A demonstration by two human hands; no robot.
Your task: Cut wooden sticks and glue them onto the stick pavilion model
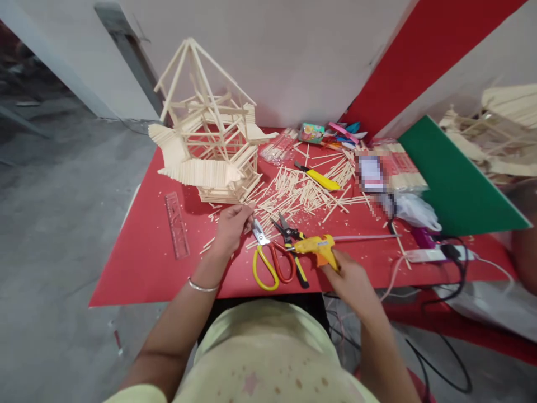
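Note:
My right hand [347, 275] is closed round the handle of a yellow glue gun [314, 246], its nozzle pointing left and a glue stick [364, 237] coming out of its back. My left hand [233, 225] is pinched just in front of the wooden stick model [218, 173]; what its fingertips hold is too small to make out. Between my hands lie scissors [265, 252] with one yellow and one red handle. Beside them are black-and-yellow cutting pliers [293, 238], partly under the glue gun. Behind these is a heap of short wooden sticks [297, 193].
A clear ruler [177, 225] lies at the left on the red table [138, 263]. A yellow cutter knife [323, 179] rests on the sticks. At the right are a plastic bag [417, 211], a green board [453, 190] and a power strip [428, 255] with cables.

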